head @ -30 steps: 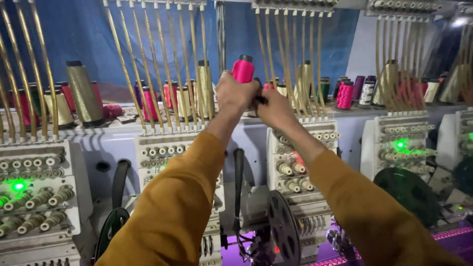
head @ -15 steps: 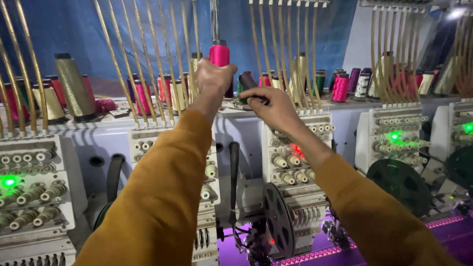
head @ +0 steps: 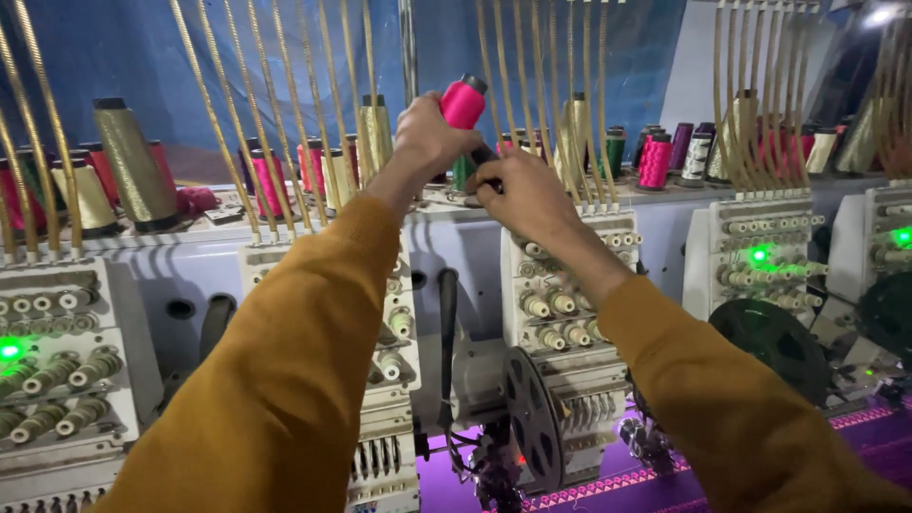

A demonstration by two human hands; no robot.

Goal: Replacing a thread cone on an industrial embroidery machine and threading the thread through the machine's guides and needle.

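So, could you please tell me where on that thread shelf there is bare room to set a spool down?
Bare shelf shows between the big gold cone and the pink spools, though a reddish bundle takes part of it. Around the left hand, holding the pink spool, and the right hand, cones and gold guide tubes crowd everything.

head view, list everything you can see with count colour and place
pink thread spool: one, bright pink, raised above the shelf in the left hand
thread cones: many, gold, pink, green, along the shelf
guide rods: many, gold, rising from the shelf
machine heads: several, white, in a row below the shelf
green lights: three, lit, on the heads
backdrop: one, blue, behind
sleeves: two, mustard
left hand: grips the spool
right hand: just below the spool
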